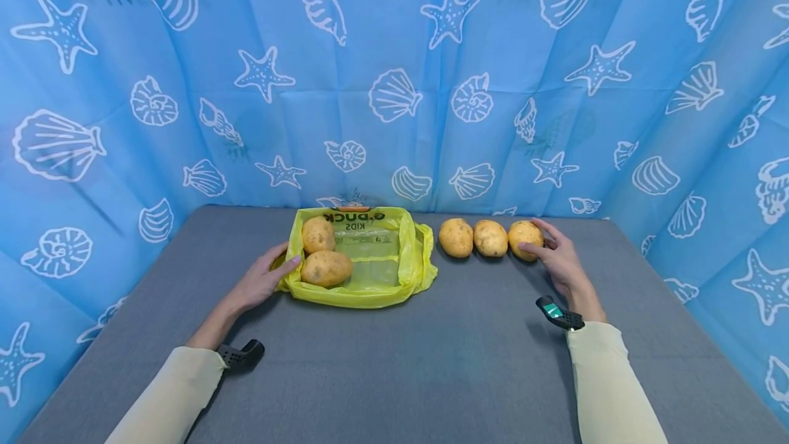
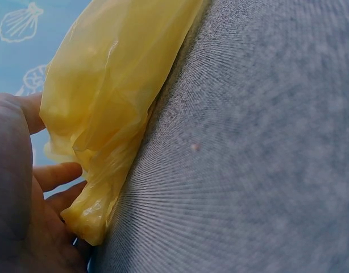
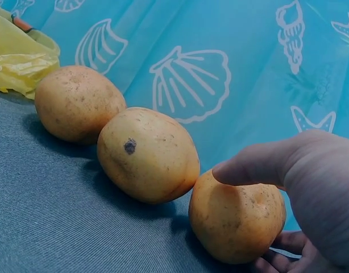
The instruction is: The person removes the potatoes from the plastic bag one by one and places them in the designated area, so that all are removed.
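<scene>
A yellow-green plastic bag [image 1: 370,297] lies with its mouth spread wide, and two potatoes [image 1: 327,268] sit at its left side. At that side my left hand [image 1: 261,279] holds the bag's edge, thumb at the rim and fingers along the outside. The left wrist view shows the fingers against the gathered plastic [image 2: 100,148]. Right of the bag, three potatoes stand in a row: a left one [image 1: 456,238], a middle one [image 1: 490,238] and a right one [image 3: 234,222]. My right hand [image 1: 562,262] grips the right potato, thumb over its near top and fingers behind it.
A grey cloth-covered table [image 1: 394,368] carries everything. Close behind the bag and the potato row hangs a blue curtain [image 1: 394,136] with white shells and starfish, which also closes in both sides. Each wrist wears a black band [image 1: 559,314].
</scene>
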`<move>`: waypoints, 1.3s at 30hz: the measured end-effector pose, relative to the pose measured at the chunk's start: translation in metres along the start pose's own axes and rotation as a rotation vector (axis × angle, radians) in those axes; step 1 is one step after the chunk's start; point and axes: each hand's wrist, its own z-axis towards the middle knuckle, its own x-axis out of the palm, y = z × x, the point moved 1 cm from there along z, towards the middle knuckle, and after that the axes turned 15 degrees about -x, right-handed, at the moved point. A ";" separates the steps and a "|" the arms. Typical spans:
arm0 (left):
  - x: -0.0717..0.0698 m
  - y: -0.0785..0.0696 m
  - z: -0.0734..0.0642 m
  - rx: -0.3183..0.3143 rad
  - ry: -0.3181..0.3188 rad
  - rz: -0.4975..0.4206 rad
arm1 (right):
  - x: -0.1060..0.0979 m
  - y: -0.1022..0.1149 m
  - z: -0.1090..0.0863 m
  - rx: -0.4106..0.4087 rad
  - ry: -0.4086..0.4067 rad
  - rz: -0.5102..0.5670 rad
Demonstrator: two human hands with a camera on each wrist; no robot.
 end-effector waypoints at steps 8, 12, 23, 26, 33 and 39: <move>0.000 0.000 0.001 0.010 0.001 -0.004 | -0.001 0.002 0.000 -0.007 -0.003 0.002; 0.000 0.000 0.000 0.012 0.002 -0.007 | -0.002 0.005 -0.001 -0.020 -0.012 -0.002; 0.000 -0.001 -0.001 0.012 0.007 -0.009 | -0.007 0.009 -0.001 -0.063 -0.017 -0.079; 0.000 0.000 -0.001 0.008 0.007 -0.011 | -0.008 0.011 -0.002 -0.077 -0.021 -0.091; 0.000 0.001 0.000 0.013 0.010 -0.024 | -0.011 0.028 -0.004 -0.123 -0.002 -0.127; 0.000 0.001 0.000 0.005 0.006 -0.013 | -0.006 0.047 -0.007 -0.162 0.009 -0.153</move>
